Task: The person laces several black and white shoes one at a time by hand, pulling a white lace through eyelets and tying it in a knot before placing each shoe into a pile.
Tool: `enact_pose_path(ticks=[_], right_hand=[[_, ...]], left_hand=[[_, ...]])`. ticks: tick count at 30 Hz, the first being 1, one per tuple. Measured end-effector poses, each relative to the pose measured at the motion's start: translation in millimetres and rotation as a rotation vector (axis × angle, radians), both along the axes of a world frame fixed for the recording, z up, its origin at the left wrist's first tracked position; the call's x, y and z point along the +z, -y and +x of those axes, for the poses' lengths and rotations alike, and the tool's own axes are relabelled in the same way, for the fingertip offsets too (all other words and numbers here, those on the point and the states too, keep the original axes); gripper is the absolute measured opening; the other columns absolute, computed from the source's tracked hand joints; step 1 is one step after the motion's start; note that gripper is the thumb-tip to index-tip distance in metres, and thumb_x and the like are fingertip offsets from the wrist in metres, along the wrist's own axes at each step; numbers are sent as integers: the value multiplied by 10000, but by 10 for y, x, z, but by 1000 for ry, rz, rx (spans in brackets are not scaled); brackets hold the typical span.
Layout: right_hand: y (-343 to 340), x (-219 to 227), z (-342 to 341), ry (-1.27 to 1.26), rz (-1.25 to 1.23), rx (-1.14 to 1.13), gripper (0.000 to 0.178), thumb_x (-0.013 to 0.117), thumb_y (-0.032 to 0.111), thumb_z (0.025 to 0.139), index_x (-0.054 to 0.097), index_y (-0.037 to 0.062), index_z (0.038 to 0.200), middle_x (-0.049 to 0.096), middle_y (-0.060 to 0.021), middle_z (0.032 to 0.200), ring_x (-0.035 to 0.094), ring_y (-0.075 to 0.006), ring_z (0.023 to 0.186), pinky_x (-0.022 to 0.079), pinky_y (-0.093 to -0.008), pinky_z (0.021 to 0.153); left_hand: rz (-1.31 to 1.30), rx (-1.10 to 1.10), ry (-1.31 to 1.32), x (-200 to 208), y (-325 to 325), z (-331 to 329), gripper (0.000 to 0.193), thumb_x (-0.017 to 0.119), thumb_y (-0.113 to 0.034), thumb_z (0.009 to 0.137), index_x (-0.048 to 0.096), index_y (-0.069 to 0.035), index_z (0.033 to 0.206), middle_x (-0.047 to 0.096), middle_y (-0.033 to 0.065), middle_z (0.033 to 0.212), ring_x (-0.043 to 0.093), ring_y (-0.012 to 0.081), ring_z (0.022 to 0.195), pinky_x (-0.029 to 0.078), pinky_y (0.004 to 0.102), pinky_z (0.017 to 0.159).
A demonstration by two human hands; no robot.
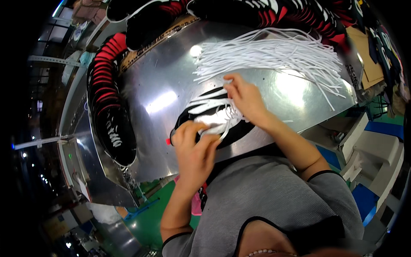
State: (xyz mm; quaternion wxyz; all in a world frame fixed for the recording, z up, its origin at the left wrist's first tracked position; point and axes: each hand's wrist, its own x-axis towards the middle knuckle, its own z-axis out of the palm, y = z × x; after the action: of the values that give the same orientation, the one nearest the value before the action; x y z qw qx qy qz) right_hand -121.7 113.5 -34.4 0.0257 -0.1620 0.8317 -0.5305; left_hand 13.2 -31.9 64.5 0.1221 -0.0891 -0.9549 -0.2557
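Note:
A black shoe upper (pixel 239 136) with white stripes and a white tongue lies on the metal table in front of me. A white shoelace (pixel 231 112) runs in loops through its eyelets. My left hand (pixel 193 147) is closed at the shoe's near left part, with a strand of the lace between its fingers. Over the far side of the lacing is my right hand (pixel 247 97), its thumb and fingers drawn together. Whatever those fingertips pinch is too small to make out. Both hands cover parts of the shoe.
A bundle of white laces (pixel 269 53) lies on the far right of the metal table (pixel 158 132). Nested black and red shoe uppers (pixel 109 90) curve along the left edge, and more uppers (pixel 239 13) line the back. A white plastic machine housing (pixel 376 145) stands at the right.

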Motion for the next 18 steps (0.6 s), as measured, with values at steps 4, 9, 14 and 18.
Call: enact_pose_path(ticks=[4,9,14,18], right_hand=[[-183,186,52,231,-326,64,239,566,172,965,572,44,1167,651,-79,747,610,-164,632,467,-307,598],[-473,229,445,155,-223,248,230,571,150,961,545,38,1162,647,-87,741,633,-197,642,472,-315,597],[-523,162,709,196,-123,338,176,575,176,962,521,38,1057,650,-100,720,657,-256,669,484,-353,602],[-487,122,684,224,-72,353,173,573,189,965,507,42,1029,647,-109,705,648,-288,657,482,-381,600]], left_hand=[[124,112,-29,-453,-135,-76,128,768,-40,717,674,-38,804,623,95,1031,555,291,979,435,388,847],[222,196,60,-561,-114,-93,179,765,-42,748,646,-24,881,628,119,958,606,300,866,476,379,757],[181,220,77,-577,-74,-141,216,773,-86,772,630,-7,913,654,143,857,651,326,761,497,380,662],[182,258,143,-561,-62,-167,192,777,-90,788,648,-2,898,691,110,822,667,207,719,509,306,669]])
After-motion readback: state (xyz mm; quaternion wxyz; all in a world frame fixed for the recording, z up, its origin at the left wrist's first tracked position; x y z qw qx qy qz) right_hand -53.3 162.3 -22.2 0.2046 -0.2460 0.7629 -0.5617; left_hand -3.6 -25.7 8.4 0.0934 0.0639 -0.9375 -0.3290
